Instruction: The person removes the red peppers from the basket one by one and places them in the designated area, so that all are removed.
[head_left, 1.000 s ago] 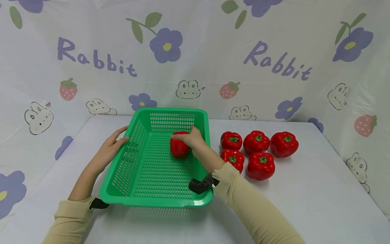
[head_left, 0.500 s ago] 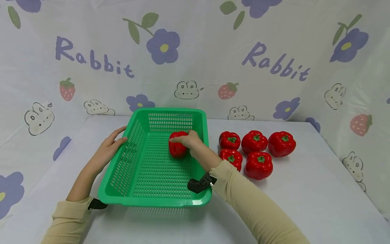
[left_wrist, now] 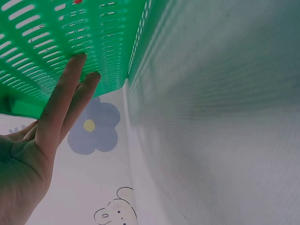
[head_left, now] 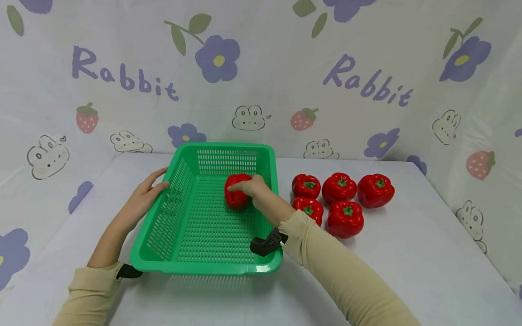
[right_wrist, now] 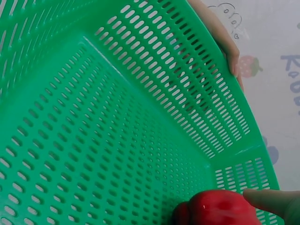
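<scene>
In the head view, a green plastic basket [head_left: 204,269] with slotted walls stands in front of me. My left hand [head_left: 140,199] is at its left side, thumb at the rim. The left wrist view shows two straight fingers [left_wrist: 63,101] touching the slotted outer wall. Inside the basket, towards its back right, my right hand [head_left: 261,192] holds a red bell pepper [head_left: 236,199], the thumb lying across its near side. Its other fingers are mostly hidden behind the pepper. The right wrist view shows the pepper [right_wrist: 220,208] low over the basket floor, with one fingertip against it.
Several more red bell peppers [head_left: 345,219] sit in two rows on the white table [head_left: 408,253], right of the basket. A white curtain [head_left: 269,59] printed with flowers, strawberries and rabbits hangs behind the table. My right forearm [head_left: 338,276] crosses the basket's right rim.
The pepper in my right hand has turned slightly within the basket, and the thumb has slid a little lower across it. My left hand keeps its place at the rim.
</scene>
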A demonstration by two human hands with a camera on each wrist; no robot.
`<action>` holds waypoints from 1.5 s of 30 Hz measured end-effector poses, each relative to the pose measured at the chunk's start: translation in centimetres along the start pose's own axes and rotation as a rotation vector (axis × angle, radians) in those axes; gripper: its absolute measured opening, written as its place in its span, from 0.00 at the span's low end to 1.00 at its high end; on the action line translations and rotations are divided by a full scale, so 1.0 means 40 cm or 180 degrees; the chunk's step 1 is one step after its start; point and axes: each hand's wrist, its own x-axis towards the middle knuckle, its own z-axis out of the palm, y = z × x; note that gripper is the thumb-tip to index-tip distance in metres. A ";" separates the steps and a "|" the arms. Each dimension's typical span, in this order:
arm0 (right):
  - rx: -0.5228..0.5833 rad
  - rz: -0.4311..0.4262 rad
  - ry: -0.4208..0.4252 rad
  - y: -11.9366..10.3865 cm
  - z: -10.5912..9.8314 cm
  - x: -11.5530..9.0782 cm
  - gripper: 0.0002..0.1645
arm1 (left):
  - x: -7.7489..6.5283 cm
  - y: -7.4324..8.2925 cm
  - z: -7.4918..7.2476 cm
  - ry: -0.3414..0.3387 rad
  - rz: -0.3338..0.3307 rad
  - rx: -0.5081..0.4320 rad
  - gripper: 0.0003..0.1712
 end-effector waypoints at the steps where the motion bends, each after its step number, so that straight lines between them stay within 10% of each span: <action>1: 0.0017 0.0001 0.0004 0.000 0.000 0.001 0.49 | 0.000 0.000 0.000 -0.0002 -0.0004 -0.0009 0.35; 29: -0.0014 -0.0013 0.0090 0.005 0.005 0.002 0.41 | -0.002 0.004 0.000 -0.0033 -0.0025 -0.0014 0.35; 45: 0.0079 -0.0462 0.0056 0.000 0.011 -0.017 0.36 | -0.001 0.000 0.002 -0.0003 0.0018 -0.0031 0.35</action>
